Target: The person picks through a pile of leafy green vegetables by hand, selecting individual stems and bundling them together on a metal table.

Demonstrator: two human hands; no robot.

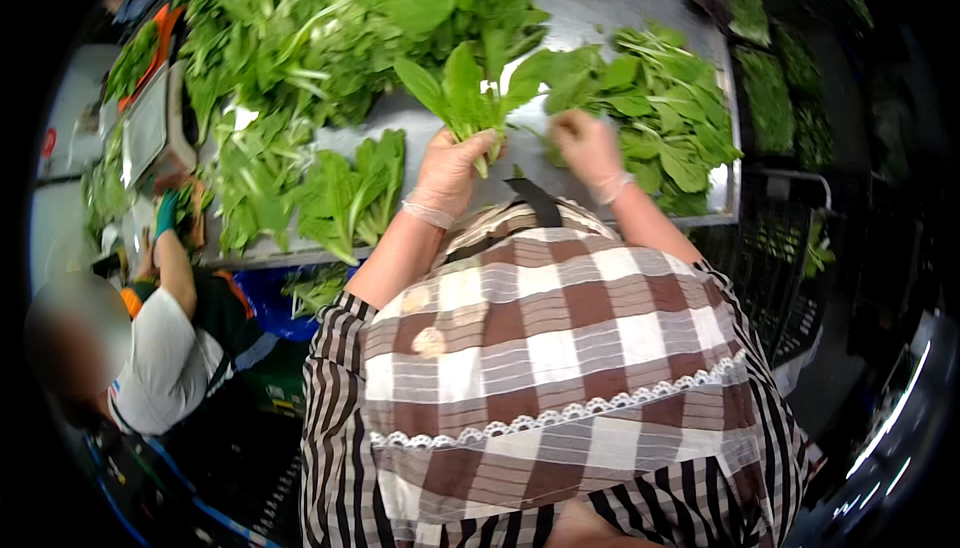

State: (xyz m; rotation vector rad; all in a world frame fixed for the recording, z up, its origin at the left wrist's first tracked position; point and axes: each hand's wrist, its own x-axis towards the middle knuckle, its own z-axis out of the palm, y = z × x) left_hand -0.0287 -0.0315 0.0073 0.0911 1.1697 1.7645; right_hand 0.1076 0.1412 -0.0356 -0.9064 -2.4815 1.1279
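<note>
My left hand (450, 173), in a clear thin glove, grips a small bunch of leafy greens (469, 97) by the stems, with the leaves fanned away from me. To its right is my right hand (589, 150), gloved too, with its fingers curled and blurred. Whether a leaf is between those fingers, I cannot tell. Just beyond and beside the right hand lies a loose pile of greens (667, 112) on the metal table (622, 0). A neater bunch of greens (352, 188) rests near the table edge, left of my left hand.
A large heap of greens (360, 15) covers the table's far left. At left a co-worker's green-gloved hand (166, 212) is beside a weighing scale (146, 127). Black crates (780, 278) stand at right, and a blue bag (270, 300) hangs below the table edge.
</note>
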